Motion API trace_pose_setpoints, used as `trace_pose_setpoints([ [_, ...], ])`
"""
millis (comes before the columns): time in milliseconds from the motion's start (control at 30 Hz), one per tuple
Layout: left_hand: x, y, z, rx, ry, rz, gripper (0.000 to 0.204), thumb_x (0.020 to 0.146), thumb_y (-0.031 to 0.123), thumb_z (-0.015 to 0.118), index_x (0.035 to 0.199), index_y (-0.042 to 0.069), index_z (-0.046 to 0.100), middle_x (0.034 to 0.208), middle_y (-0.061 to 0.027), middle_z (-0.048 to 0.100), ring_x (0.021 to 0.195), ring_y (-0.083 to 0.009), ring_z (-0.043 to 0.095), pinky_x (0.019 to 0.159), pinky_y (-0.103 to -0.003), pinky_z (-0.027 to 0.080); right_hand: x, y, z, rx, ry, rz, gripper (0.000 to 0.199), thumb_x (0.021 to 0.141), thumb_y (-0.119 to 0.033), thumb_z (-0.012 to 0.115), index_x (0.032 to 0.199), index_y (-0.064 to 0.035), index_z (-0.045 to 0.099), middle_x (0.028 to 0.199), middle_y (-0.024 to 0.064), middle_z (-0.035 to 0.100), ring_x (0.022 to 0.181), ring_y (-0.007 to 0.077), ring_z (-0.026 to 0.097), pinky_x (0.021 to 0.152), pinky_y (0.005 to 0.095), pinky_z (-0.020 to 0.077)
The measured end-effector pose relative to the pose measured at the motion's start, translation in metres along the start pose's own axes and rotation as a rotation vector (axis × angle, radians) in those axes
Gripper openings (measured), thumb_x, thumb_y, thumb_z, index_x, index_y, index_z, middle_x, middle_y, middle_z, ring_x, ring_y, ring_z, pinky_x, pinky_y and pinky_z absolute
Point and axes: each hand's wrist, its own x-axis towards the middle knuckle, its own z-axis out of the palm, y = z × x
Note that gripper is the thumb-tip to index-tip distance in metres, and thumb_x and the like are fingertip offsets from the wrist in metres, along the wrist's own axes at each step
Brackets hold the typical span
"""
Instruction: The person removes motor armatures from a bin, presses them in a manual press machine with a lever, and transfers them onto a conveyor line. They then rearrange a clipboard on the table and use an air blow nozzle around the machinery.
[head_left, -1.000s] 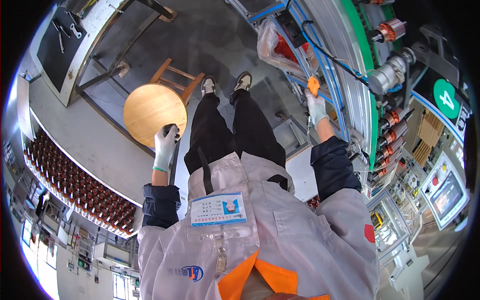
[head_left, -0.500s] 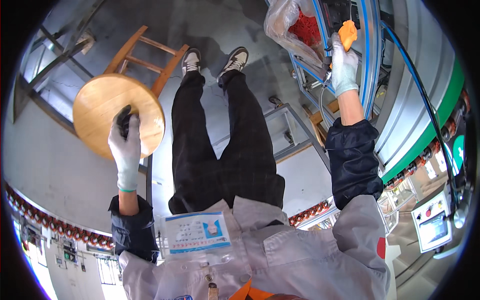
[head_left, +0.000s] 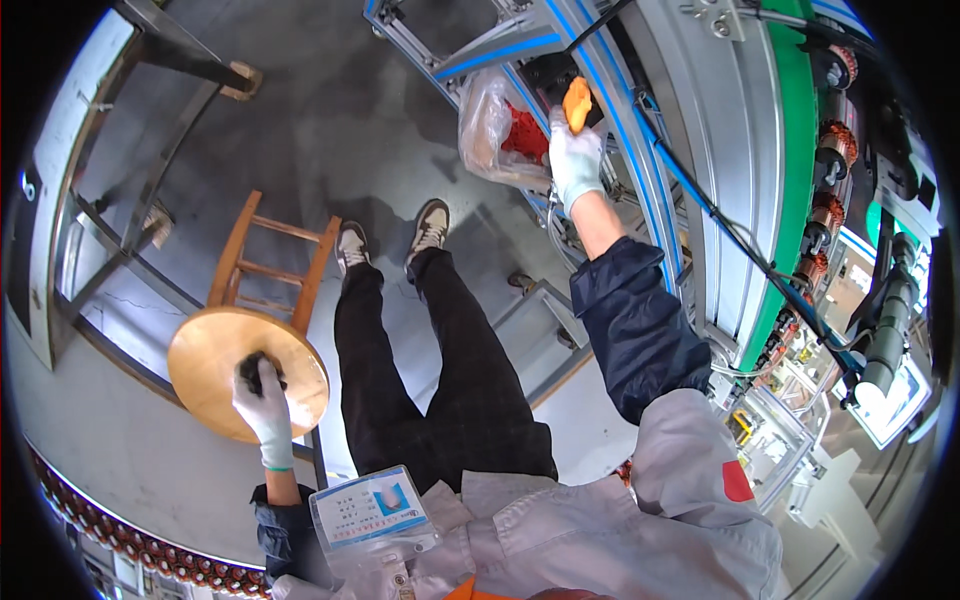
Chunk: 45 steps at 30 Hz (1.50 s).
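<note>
My left hand (head_left: pixel 264 398), in a white glove with dark fingertips, is held over the round wooden seat of a stool (head_left: pixel 205 350). Its fingers are curled together around a dark patch; whether that is a small thing or only the blackened glove, I cannot tell. My right hand (head_left: pixel 577 165), also gloved in white, reaches forward to a metal frame with blue strips (head_left: pixel 592 62). Its closed fingers are at a lumpy orange piece (head_left: pixel 577 103), with something black beside it. Right next to this hand hangs a clear plastic bag (head_left: pixel 482 125) with red material (head_left: pixel 525 135) inside.
A grey metal-legged bench (head_left: pixel 150 190) stands at the left. On the right runs a conveyor with a green edge (head_left: pixel 790 200) and several copper-wound parts (head_left: pixel 826 212). A black cable (head_left: pixel 715 215) crosses there. My shoes (head_left: pixel 430 228) are on the grey floor beyond the stool.
The view has shifted toward the right, so the frame and conveyor show more. My right hand stays at the orange piece, and my left hand is still over the stool seat.
</note>
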Motion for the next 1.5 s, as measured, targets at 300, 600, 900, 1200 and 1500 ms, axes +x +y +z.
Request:
trace_pose_setpoints([
  [300,0.005,0.018,0.013,0.049,0.054,-0.043,0.013,0.093,0.006,0.059,0.091,-0.006,0.063,0.068,-0.0054,0.062,0.054,-0.009,0.056,0.048,-0.025,0.048,0.007,-0.007,-0.001,0.0,0.111,-0.006,0.062,0.091,-0.055,0.063,0.089,0.0074,0.067,0.072,0.0235,0.067,0.073,0.039,0.066,0.068,0.0464,0.0482],
  [600,0.006,0.022,0.013,0.062,0.074,-0.044,0.011,0.092,0.005,0.058,0.092,-0.004,0.063,0.067,-0.0043,0.061,0.053,-0.0082,0.055,0.05,-0.024,0.047,0.009,0.015,0.015,0.383,0.15,0.225,0.042,0.092,-0.046,0.067,0.091,-0.0043,0.061,0.061,0.0002,0.05,0.043,0.0129,0.049,0.038,0.0291,0.0394],
  [900,0.006,0.015,0.011,0.019,0.086,-0.052,0.011,0.093,0.005,0.058,0.093,-0.005,0.063,0.07,-0.0044,0.062,0.056,-0.0084,0.056,0.049,-0.024,0.047,0.016,-0.038,0.038,0.418,0.328,0.433,0.053,0.09,-0.044,0.068,0.099,0.0082,0.064,0.071,0.0143,0.065,0.06,0.0267,0.061,0.059,0.0398,0.0483],
  [1200,0.006,0.01,0.01,-0.006,0.063,-0.054,0.01,0.093,0.004,0.057,0.095,-0.004,0.063,0.071,-0.0052,0.063,0.055,-0.0086,0.057,0.048,-0.023,0.047,0.01,-0.022,0.06,0.428,0.322,0.146,0.042,0.092,-0.032,0.069,0.101,0.0088,0.065,0.081,0.0171,0.069,0.071,0.0284,0.065,0.068,0.039,0.0508],
  [1500,0.006,0.014,0.015,-0.003,0.044,-0.032,0.012,0.093,0.005,0.058,0.093,-0.005,0.063,0.07,-0.0057,0.063,0.056,-0.0098,0.059,0.048,-0.023,0.049,0.043,-0.018,0.052,0.476,0.319,0.234,0.032,0.093,-0.037,0.064,0.1,-0.0075,0.057,0.071,0.0058,0.056,0.051,0.019,0.053,0.045,0.0354,0.045],
])
